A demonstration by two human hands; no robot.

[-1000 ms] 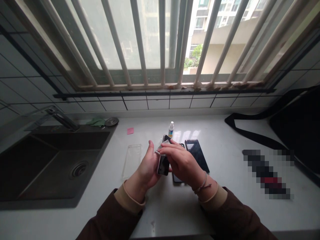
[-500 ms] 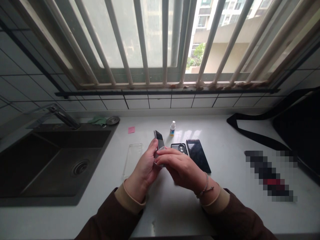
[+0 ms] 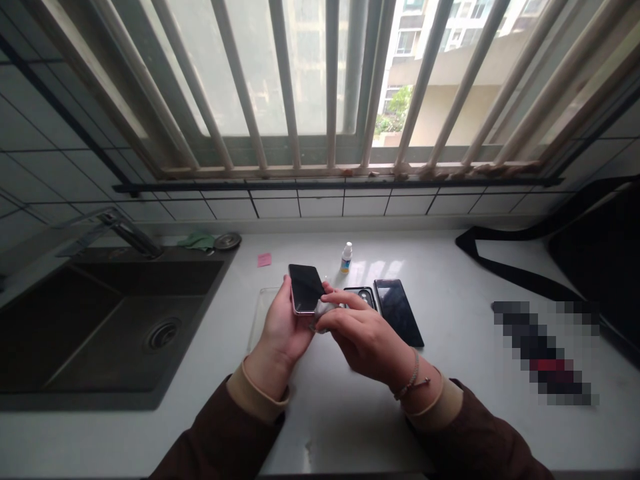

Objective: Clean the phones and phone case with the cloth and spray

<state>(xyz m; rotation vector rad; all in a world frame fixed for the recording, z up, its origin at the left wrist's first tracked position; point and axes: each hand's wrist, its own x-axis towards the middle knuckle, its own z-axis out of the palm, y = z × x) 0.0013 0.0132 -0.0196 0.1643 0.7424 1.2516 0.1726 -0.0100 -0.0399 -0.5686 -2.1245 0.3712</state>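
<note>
The left hand (image 3: 283, 327) is holding a black phone (image 3: 306, 289) up above the counter, with the screen facing up and tipped a little, and the thumb and fingers are closed around its side. The right hand (image 3: 365, 337) is working at the phone's near corner, and its fingers are coming together on a small pale cloth (image 3: 324, 309). The view there is poor, so it may be some other soft thing, and how tight the pinch is cannot be told. Keeping the phone steady in one hand and pressing lightly with the other looks like the careful way. A clear phone case (image 3: 263, 313) is lying on the white counter (image 3: 340, 427) just under the left hand. A phone in a dark case (image 3: 359, 297) and a bare black phone (image 3: 397, 312) are lying close beside the right hand, so it is short of room on that side. A small bottle (image 3: 345, 258) is standing behind them, and the rim of the dark sink (image 3: 150, 252) is running well apart to the left.
</note>
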